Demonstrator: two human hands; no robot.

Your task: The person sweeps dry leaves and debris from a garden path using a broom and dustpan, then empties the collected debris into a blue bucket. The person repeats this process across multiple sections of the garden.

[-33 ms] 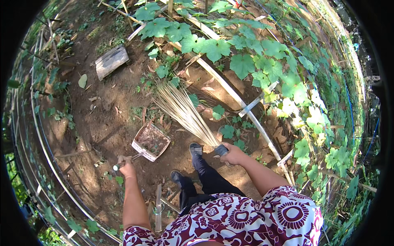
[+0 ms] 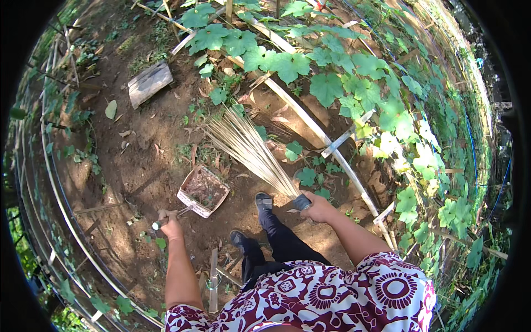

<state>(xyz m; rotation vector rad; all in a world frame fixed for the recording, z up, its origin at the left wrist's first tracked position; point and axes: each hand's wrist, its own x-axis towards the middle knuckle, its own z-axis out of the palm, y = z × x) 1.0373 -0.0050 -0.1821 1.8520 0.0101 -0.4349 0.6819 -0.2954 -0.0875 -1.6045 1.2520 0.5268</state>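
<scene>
My right hand is closed round the dark bound grip of a stick broom. Its long pale bristles fan out up and to the left, their tips over weeds and dry leaves. Lower left, my left hand grips the handle of a dustpan. The pan is whitish with a dirty, brownish inside and rests on the soil in front of my feet, left of the broom. Some dark debris lies in it. The broom and the dustpan are apart.
A wooden block lies on the soil at the upper left. Wooden rails with broad-leaved vines run along the right. Curved poles line the left side. A narrow plank lies beside my left forearm.
The broom's bristles have shifted slightly to the left, and its grip has moved a little to the right with my right hand. The dustpan and my left hand stay in place.
</scene>
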